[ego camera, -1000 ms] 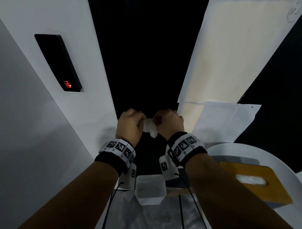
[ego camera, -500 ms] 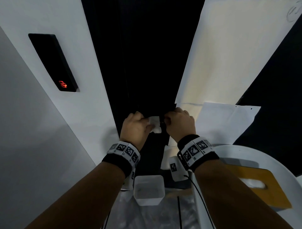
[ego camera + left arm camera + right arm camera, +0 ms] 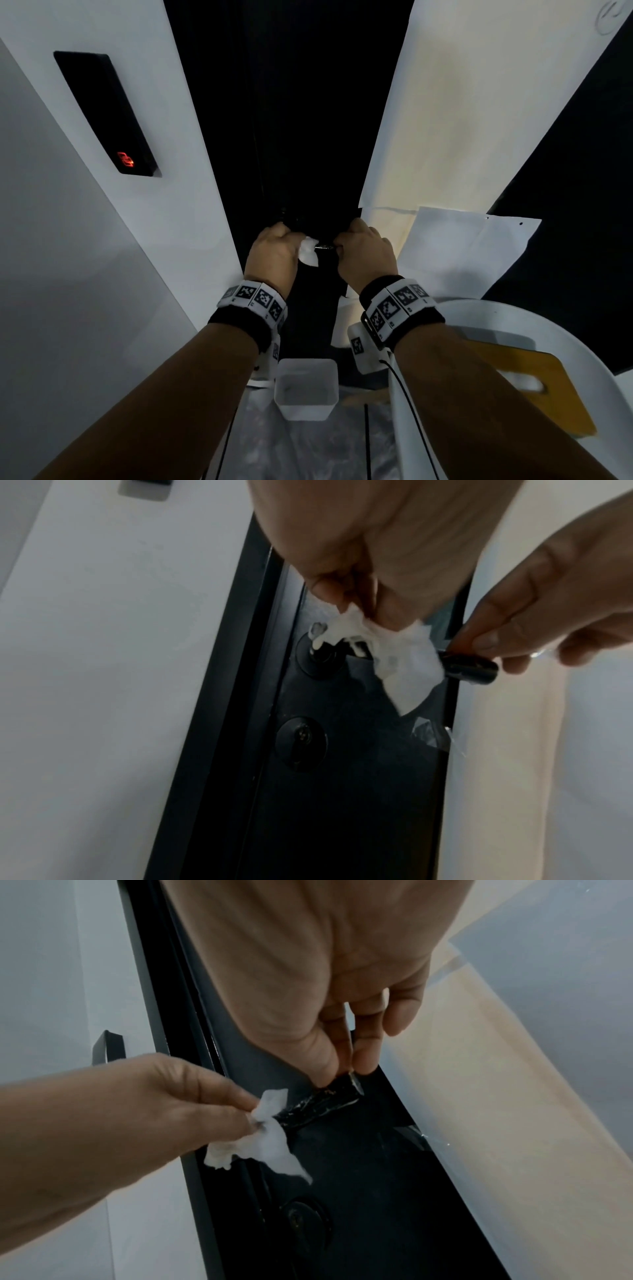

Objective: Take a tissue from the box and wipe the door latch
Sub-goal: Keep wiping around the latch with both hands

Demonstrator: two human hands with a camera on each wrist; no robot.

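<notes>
A black door latch handle [image 3: 469,666] [image 3: 322,1102] [image 3: 323,246] sticks out from the dark door [image 3: 308,137]. My left hand [image 3: 274,250] [image 3: 359,599] [image 3: 192,1104] pinches a crumpled white tissue [image 3: 308,251] [image 3: 404,658] [image 3: 270,1137] against the handle near its round base [image 3: 318,653]. My right hand [image 3: 366,253] [image 3: 346,1056] [image 3: 514,637] pinches the handle's free end between thumb and fingers. A white tissue box [image 3: 306,389] sits below, between my forearms.
A round keyhole plate [image 3: 301,744] [image 3: 304,1218] sits below the handle. A black card reader [image 3: 106,113] with a red light is on the white wall at left. Paper sheets [image 3: 469,246] cover the door's right side. A white chair with a yellow board [image 3: 527,383] stands at lower right.
Both hands have moved up and forward to the door. The right hand let go of the tissue and took the handle's end; the left hand brought the tissue onto the handle.
</notes>
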